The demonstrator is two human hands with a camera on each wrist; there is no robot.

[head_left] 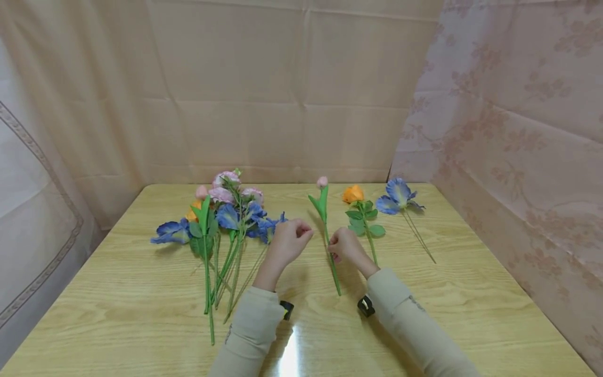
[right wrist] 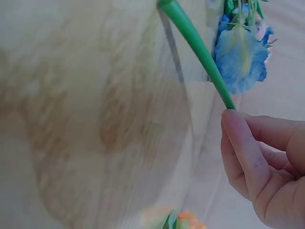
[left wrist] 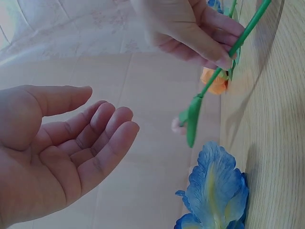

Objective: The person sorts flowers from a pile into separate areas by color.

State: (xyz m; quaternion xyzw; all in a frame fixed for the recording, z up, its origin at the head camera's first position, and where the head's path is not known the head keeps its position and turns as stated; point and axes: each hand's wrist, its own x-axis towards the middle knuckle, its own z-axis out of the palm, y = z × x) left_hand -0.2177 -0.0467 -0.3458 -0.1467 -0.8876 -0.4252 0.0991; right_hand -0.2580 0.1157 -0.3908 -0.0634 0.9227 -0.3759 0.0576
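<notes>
Just above a wooden table, near its middle: a pink tulip, pinched at the stem by the thumb and fingers of the right hand, bloom pointing away from the person, bare stem end nearer. Close by on the other side, the left hand, fingers loosely bent, holding nothing. Looks artificial, so probably light, with a smooth, fairly stiff stem, perhaps bendable under pressure and a little apt to roll between fingertips. Seems best gripped along the bare green stretch below the leaves, as in the present pinch; leaves and small bloom likely softer, easier to crease or pull loose, so better unsqueezed. To the right, lying on the wood: an orange rose with green leaves, then a single blue iris on two thin stems. To the left, a loose heap: a second tulip, an orange flower, ruffled pink blooms and several blue flowers, stems overlapping and pointing roughly towards the person. Likely to snag on one another if drawn out singly. No container in view; behind the table, a beige curtain.
</notes>
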